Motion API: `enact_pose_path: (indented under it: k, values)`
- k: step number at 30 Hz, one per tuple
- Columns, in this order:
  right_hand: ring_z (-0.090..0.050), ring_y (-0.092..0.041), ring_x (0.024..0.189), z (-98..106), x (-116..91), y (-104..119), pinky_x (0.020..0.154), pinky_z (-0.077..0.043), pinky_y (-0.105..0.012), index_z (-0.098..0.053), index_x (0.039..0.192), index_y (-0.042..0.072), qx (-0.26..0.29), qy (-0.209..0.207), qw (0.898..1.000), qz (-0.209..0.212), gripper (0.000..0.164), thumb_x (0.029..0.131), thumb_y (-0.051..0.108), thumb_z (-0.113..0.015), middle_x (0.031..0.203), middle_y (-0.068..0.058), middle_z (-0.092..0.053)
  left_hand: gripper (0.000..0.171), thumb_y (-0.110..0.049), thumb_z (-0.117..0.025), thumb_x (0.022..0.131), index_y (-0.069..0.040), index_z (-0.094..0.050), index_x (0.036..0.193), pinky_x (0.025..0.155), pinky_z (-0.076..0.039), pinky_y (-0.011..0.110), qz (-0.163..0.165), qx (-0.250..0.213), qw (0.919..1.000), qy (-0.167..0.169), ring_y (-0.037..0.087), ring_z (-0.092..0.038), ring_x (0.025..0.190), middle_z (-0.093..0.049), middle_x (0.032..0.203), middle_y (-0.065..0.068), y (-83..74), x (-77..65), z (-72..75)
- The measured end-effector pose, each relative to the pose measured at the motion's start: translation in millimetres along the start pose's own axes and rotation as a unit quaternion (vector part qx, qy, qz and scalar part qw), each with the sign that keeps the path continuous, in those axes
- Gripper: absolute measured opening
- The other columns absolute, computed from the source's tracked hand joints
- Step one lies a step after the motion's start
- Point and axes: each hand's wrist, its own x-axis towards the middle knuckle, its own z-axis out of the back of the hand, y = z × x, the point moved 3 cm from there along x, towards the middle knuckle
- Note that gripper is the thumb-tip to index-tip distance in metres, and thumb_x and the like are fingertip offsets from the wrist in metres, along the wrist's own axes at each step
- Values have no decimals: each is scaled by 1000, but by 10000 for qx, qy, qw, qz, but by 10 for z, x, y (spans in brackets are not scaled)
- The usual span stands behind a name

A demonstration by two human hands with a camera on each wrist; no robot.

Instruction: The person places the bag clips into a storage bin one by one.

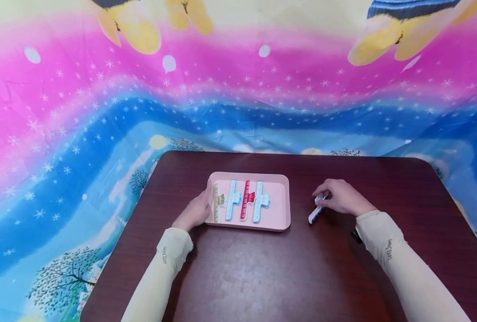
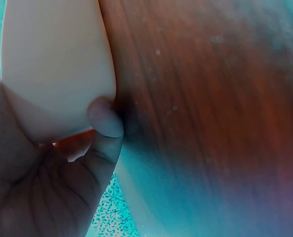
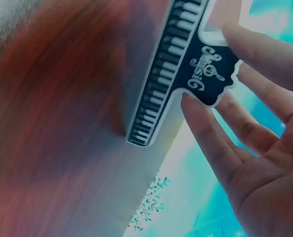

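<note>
My left hand (image 1: pixel 198 209) grips the left side of a pink tray (image 1: pixel 248 226). In the left wrist view its fingers (image 2: pixel 106 118) curl at the corner of the tray's pale outer wall (image 2: pixel 57 64). Four-sided and shallow, the tray holds several piano-key music clips in a row: gold (image 1: pixel 216 203), light blue (image 1: pixel 231 200), red (image 1: pixel 245 200) and another light blue (image 1: pixel 258 202). Right of the tray, my right hand (image 1: pixel 340 197) pinches a black-and-white piano-key music clip (image 3: pixel 161 79) by its black "Music" tab, with the long key strip tilted down toward the table.
The dark brown table (image 1: pixel 246 273) has rounded far corners. Behind it hangs a pink and blue printed cloth (image 1: pixel 238 85) with snowflakes and trees. A small black item (image 1: pixel 356 236) shows beside the right cuff.
</note>
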Motion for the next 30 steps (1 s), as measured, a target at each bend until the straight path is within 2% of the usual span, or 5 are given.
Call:
enact_pose_path:
  k: [4, 10, 18, 30]
  values:
    - [-69, -22, 90, 79, -34, 3, 80, -59, -43, -81, 106, 7, 150, -140, 9998, -50, 19, 89, 16, -82, 98, -5, -73, 76, -12, -37, 107, -16, 9, 167, 124, -35, 49, -22, -27, 10000, -30, 33, -40, 150, -28, 170, 17, -7, -4, 2]
    - [-67, -20, 87, 122, -52, 1, 79, -59, -41, -80, 100, 13, 376, -124, 9991, -180, 12, 89, 18, -83, 97, -4, -72, 75, -10, -36, 106, -12, 7, 167, 126, -31, 47, -12, -11, 10000, 30, 32, -36, 152, -26, 170, 17, 2, -24, 1]
    - [-69, -22, 90, 185, -59, -42, 82, -58, -45, -80, 98, 16, 330, -271, 9990, -164, 11, 89, 21, -82, 97, -3, -73, 75, -12, -37, 108, -15, 8, 167, 122, -37, 47, -83, -31, 9999, -52, 30, -41, 150, -26, 171, 14, -12, 0, 8]
    - [-67, -20, 90, 262, -116, 12, 81, -55, -42, -80, 99, 16, 384, -307, 9987, -135, 12, 91, 24, -81, 98, -3, -73, 75, -10, -37, 106, -13, 7, 167, 123, -36, 48, -72, 4, 10000, -34, 33, -42, 149, -29, 169, 18, -7, 3, 3]
